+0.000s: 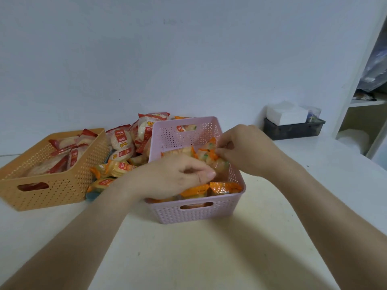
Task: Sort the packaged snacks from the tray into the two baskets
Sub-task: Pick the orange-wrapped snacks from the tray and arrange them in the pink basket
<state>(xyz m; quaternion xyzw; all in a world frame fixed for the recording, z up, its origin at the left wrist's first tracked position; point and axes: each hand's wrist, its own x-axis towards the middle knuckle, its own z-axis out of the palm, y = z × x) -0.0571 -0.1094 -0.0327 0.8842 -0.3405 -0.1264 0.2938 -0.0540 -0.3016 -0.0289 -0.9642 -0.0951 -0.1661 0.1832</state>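
— What's the biggest thing?

— The white surface (209, 248), with one white shelf unit (360, 80) at its far right. Then two perforated plastic baskets: an orange basket (62, 185) on the left and a pink basket (188, 214) in the middle, well apart.

— And the snacks?

— A heap of loose packets (123, 143) lies between the baskets and behind the pink one, too jumbled to count. The orange basket holds red-and-white packets (62, 155), at least three. In the pink basket are orange-wrapped packets (225, 187), two of them plain against its near wall.

— Can you read any print?

— Red and yellow labels with characters and digits, upside down and too blurred to read.

— The hands?

— Two, both over the pink basket. The left hand (173, 176) is curled, thumb toward forefinger; I cannot tell whether it grips anything. The right hand (247, 149) pinches one orange-and-clear packet (206, 156) above the basket's middle.

— Anything smaller?

— One dark tray (293, 130) at the back right, with white tissues (284, 114) in it.
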